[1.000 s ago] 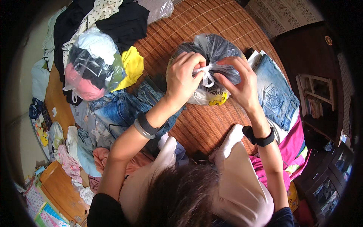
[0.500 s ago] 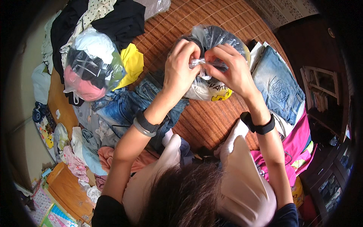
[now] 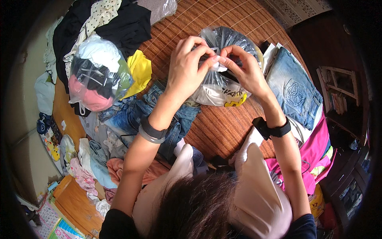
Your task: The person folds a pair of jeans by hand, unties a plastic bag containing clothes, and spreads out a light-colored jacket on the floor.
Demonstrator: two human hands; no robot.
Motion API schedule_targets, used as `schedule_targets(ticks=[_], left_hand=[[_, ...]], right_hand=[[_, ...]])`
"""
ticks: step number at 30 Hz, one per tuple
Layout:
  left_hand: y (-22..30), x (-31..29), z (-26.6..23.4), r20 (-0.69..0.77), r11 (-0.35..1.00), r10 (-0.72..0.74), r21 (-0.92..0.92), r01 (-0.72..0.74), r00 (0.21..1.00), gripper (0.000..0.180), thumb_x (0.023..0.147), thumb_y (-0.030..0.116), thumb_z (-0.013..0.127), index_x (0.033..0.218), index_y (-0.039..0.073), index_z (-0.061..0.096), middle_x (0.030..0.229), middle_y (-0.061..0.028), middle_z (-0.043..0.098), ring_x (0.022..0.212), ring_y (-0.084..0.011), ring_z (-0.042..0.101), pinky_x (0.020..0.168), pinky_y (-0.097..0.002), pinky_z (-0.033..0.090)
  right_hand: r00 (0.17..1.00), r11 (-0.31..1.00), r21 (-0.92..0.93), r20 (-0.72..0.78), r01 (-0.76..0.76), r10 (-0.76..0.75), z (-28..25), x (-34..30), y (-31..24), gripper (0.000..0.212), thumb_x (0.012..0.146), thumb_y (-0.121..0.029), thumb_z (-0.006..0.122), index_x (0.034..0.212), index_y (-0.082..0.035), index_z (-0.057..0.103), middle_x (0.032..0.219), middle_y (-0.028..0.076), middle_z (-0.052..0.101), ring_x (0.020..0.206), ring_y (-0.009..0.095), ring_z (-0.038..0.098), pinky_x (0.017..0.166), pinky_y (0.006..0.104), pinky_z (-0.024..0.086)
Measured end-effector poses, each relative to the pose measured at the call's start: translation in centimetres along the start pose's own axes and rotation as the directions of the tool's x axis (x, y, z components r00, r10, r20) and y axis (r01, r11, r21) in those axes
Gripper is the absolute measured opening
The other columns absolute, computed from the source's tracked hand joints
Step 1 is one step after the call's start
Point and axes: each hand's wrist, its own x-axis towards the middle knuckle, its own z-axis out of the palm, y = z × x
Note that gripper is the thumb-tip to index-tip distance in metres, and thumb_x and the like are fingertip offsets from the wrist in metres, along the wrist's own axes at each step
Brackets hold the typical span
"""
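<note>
A clear plastic bag [image 3: 217,83] stuffed with dark, white and yellow clothes rests on the reddish-brown striped mat [image 3: 217,129] in front of me. Both hands meet over its gathered top. My left hand [image 3: 191,63] pinches one side of the twisted plastic, its thumb and forefinger pressed together. From the other side my right hand [image 3: 244,71] grips the same plastic, with its fingertips close to the left thumb. A small white twist of the bag shows between the fingers. Exactly how it is knotted is partly hidden by them.
A second filled plastic bag [image 3: 99,73] sits at the left, beside a yellow cloth [image 3: 139,73] and black clothes [image 3: 127,28]. Jeans [image 3: 155,107] lie near my left forearm. Folded jeans [image 3: 294,83] are stacked at the right, above magenta fabric [image 3: 310,147]. Dark shelving [image 3: 338,87] stands far right.
My fingertips have drawn closer together over the bag's top, and less of the twisted plastic shows between them. My left hand has shifted slightly left. The bag stays in place.
</note>
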Motion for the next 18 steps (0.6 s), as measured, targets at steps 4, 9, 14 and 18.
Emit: schedule_targets(ticks=[4,9,14,18], left_hand=[[-1.3,-0.6,1.4,0.027,0.956,-0.069,-0.282,0.074,0.997,0.018,0.088,0.018,0.071,0.092,0.001,0.066,0.103,-0.0092,0.059,0.102,-0.0243,0.059,0.092,-0.0328,0.045],[-2.0,-0.7,1.8,0.069,0.856,-0.182,-0.48,0.192,0.981,0.017,0.09,0.018,0.071,0.092,0.001,0.066,0.108,-0.0076,0.058,0.106,-0.0201,0.057,0.096,-0.0309,0.043],[-2.1,-0.8,1.7,0.055,0.867,-0.172,-0.466,0.178,0.984,0.017,0.09,0.019,0.072,0.091,0.002,0.067,0.108,-0.0079,0.058,0.107,-0.0199,0.056,0.098,-0.0316,0.041],[-1.8,-1.1,2.3,-0.016,0.901,-0.178,-0.405,0.157,0.984,0.016,0.09,0.018,0.072,0.091,0.002,0.067,0.109,-0.0073,0.058,0.106,-0.0195,0.057,0.094,-0.0312,0.043]], right_hand=[[0.998,0.98,0.193,-0.024,-0.054,0.06,0.1,-0.4,-0.3,0.018,0.096,-0.018,0.066,0.104,-0.002,0.063,0.087,0.001,0.063,0.082,0.007,0.057,0.076,0.0241,0.048],[0.998,0.999,-0.05,-0.063,0.006,-0.009,-0.5,-0.2,-2.1,0.016,0.084,-0.013,0.072,0.096,-0.002,0.069,0.087,0.005,0.068,0.081,0.012,0.064,0.081,0.028,0.051],[0.953,0.91,-0.336,-0.095,0.241,-0.288,-0.4,0.1,-1.3,0.019,0.073,-0.012,0.077,0.089,-0.005,0.07,0.084,0.007,0.069,0.081,0.027,0.065,0.08,0.0363,0.05],[0.899,0.809,-0.503,-0.129,0.304,-0.418,0.3,0.1,-1.7,0.013,0.07,-0.01,0.073,0.081,-0.008,0.066,0.078,0.004,0.066,0.079,0.024,0.062,0.078,0.0353,0.046]])
